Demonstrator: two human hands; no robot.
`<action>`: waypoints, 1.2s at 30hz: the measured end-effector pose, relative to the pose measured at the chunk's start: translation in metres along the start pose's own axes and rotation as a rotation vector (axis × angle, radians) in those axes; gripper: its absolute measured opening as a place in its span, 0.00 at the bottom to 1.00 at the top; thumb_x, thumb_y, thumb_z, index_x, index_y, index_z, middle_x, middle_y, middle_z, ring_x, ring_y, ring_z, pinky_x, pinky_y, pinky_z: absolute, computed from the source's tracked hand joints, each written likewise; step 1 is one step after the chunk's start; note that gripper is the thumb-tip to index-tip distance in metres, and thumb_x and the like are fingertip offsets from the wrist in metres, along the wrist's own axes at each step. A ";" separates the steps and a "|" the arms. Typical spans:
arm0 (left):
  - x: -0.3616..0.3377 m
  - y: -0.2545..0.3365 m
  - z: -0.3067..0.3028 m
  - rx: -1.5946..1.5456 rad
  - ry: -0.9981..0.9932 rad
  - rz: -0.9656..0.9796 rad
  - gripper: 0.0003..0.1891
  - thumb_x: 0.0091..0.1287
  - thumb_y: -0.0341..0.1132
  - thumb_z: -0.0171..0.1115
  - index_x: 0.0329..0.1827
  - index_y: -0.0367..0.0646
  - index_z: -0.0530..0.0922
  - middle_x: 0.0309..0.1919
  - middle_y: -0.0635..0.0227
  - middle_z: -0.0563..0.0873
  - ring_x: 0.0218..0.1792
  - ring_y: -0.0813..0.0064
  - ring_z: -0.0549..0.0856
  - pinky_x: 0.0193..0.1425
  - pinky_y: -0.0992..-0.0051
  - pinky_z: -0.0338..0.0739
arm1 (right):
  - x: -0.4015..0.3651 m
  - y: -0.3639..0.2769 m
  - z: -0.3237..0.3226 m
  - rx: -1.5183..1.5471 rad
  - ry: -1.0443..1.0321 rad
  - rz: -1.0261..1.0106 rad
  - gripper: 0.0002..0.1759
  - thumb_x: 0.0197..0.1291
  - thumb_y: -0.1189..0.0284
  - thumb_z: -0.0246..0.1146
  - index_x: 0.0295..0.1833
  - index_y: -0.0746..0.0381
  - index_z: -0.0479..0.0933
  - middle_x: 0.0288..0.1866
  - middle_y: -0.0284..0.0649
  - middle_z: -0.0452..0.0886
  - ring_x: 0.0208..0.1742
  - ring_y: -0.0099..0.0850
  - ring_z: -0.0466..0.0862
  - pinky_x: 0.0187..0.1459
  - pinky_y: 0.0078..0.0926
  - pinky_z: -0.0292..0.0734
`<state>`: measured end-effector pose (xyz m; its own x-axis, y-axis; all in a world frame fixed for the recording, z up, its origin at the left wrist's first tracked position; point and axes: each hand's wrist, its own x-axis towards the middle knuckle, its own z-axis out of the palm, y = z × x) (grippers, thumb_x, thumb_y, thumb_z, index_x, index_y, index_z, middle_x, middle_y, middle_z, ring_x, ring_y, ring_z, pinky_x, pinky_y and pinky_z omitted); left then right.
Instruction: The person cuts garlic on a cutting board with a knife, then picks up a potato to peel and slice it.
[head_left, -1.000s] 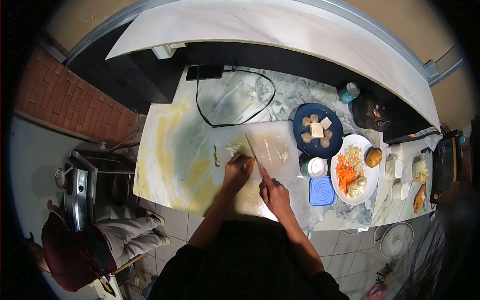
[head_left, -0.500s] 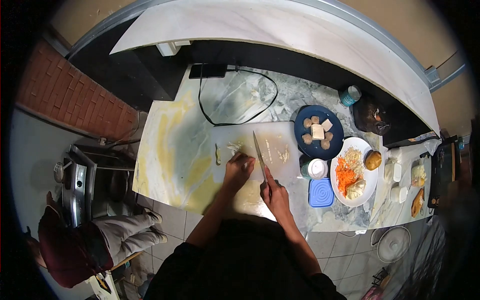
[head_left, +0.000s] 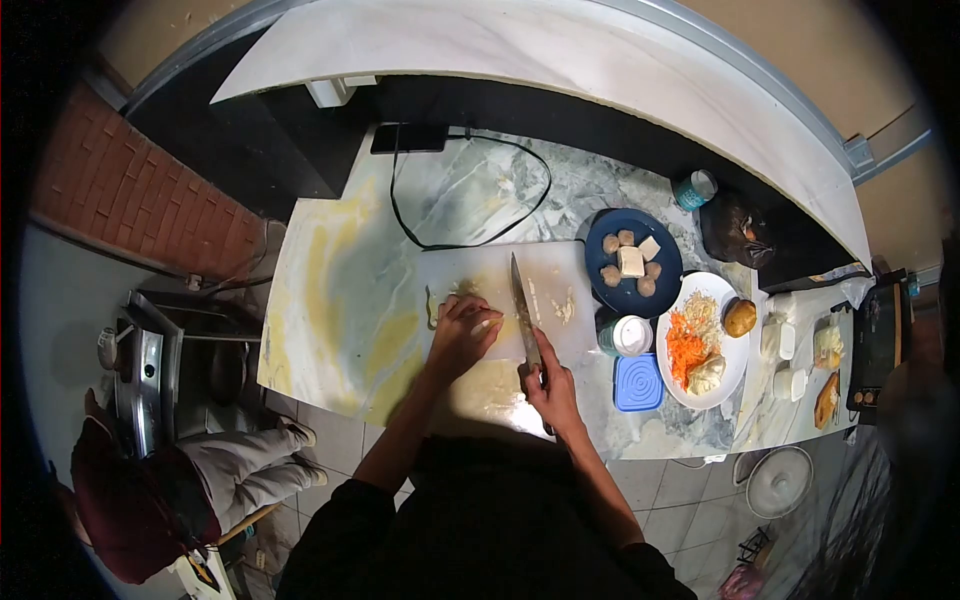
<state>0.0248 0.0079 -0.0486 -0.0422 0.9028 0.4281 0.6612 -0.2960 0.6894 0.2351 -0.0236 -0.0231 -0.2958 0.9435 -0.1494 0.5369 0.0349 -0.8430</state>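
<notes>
Hands and knife at a marbled countertop (head_left: 335, 330), seen from above. The right hand (head_left: 553, 390) is gripping a knife (head_left: 522, 300), its fingers closing round the dark handle; the blade is pointing toward the far side and leaning slightly left. The knife is lying over a pale cutting board (head_left: 570, 260), though whether its edge is touching the surface cannot be told. The left hand (head_left: 467, 330) is resting at the board's left part, just beside the blade, its fingers drawing together in a narrow bunch (what they may be holding is being hidden by the hand itself, so this cannot be told). To the right of the blade, pale strips (head_left: 564, 308) are lying on the board; near its left edge, a greenish piece (head_left: 432, 308) is lying beside the left hand.

Farther right, a dark blue plate (head_left: 640, 220) is bearing roundish balls (head_left: 646, 287) and white blocks (head_left: 630, 262). Nearer and right of it, a white plate (head_left: 733, 365) is carrying orange shreds (head_left: 685, 350), among other foods. A white-lidded jar (head_left: 632, 336) is standing between the board and the white plate, with a blue square lid (head_left: 638, 382) lying just nearer. At far left, a co-worker (head_left: 150, 500) is standing, wearing a dark red top.
</notes>
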 end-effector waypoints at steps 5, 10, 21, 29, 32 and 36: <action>0.001 0.014 -0.004 0.111 -0.104 -0.029 0.08 0.57 0.33 0.74 0.40 0.52 0.88 0.49 0.73 0.81 0.56 0.65 0.77 0.61 0.60 0.66 | 0.002 -0.006 -0.002 0.348 0.014 0.126 0.38 0.62 0.79 0.54 0.80 0.54 0.60 0.27 0.47 0.81 0.22 0.36 0.85 0.27 0.33 0.80; -0.001 0.014 0.005 0.081 -0.098 -0.064 0.08 0.57 0.36 0.74 0.40 0.54 0.89 0.53 0.74 0.78 0.60 0.64 0.72 0.62 0.58 0.61 | 0.001 0.004 0.003 0.317 0.009 0.095 0.38 0.62 0.80 0.54 0.80 0.54 0.60 0.29 0.43 0.83 0.21 0.27 0.83 0.25 0.25 0.79; -0.003 0.012 0.007 0.033 -0.059 -0.114 0.05 0.58 0.37 0.74 0.37 0.53 0.88 0.52 0.75 0.80 0.60 0.62 0.73 0.62 0.57 0.62 | 0.003 -0.007 0.007 -0.080 0.054 -0.031 0.35 0.69 0.73 0.54 0.81 0.51 0.59 0.27 0.51 0.79 0.28 0.50 0.84 0.37 0.43 0.79; 0.002 0.017 -0.003 0.104 -0.099 -0.104 0.07 0.60 0.38 0.73 0.40 0.54 0.88 0.49 0.75 0.81 0.57 0.65 0.78 0.62 0.62 0.68 | 0.001 -0.016 0.006 -0.088 0.021 -0.011 0.39 0.66 0.77 0.55 0.82 0.48 0.55 0.32 0.57 0.82 0.33 0.58 0.84 0.37 0.52 0.78; -0.004 0.009 0.006 0.060 -0.085 -0.137 0.07 0.57 0.37 0.75 0.38 0.53 0.88 0.49 0.75 0.81 0.59 0.65 0.76 0.64 0.59 0.64 | -0.001 -0.017 0.007 -0.061 0.031 -0.011 0.40 0.65 0.78 0.55 0.82 0.49 0.55 0.32 0.57 0.82 0.33 0.58 0.83 0.38 0.52 0.78; -0.003 0.016 0.004 0.110 -0.101 -0.126 0.07 0.57 0.37 0.75 0.38 0.53 0.88 0.50 0.75 0.80 0.59 0.65 0.76 0.64 0.58 0.64 | -0.003 -0.019 0.008 -0.047 0.008 0.024 0.40 0.64 0.79 0.55 0.82 0.50 0.56 0.34 0.57 0.82 0.34 0.57 0.84 0.38 0.51 0.78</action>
<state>0.0379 0.0012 -0.0413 -0.0582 0.9590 0.2773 0.7336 -0.1473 0.6634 0.2198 -0.0292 -0.0108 -0.2762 0.9468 -0.1652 0.5805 0.0273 -0.8138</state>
